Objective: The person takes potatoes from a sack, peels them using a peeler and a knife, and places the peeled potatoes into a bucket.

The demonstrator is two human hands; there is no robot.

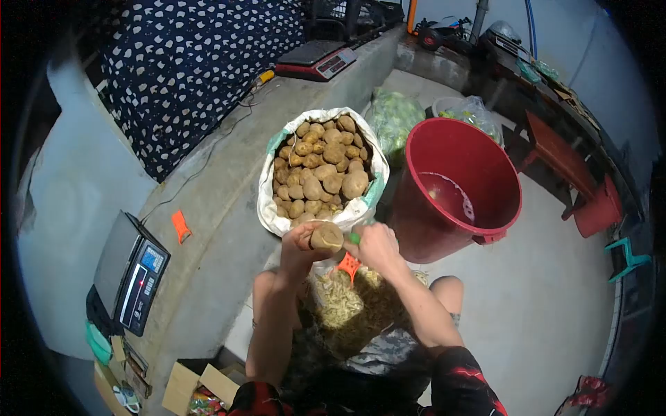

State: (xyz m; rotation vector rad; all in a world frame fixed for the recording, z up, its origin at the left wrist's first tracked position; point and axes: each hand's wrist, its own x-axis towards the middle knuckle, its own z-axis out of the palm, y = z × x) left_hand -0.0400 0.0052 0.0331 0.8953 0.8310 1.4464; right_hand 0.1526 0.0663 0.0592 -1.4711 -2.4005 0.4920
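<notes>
My left hand is closed around a potato, which shows a pale peeled band on its brown skin. To its right, my right hand is wrapped round a small tool with a green part showing beside the fingers. An orange piece shows just below that hand. Under both hands lies a heap of peelings between the knees. Directly ahead stands a white sack full of unpeeled potatoes.
A large red bucket with some liquid stands right of the sack, bags of green vegetables behind it. Scales and an orange packet lie on the left ledge. A cardboard box is at bottom left.
</notes>
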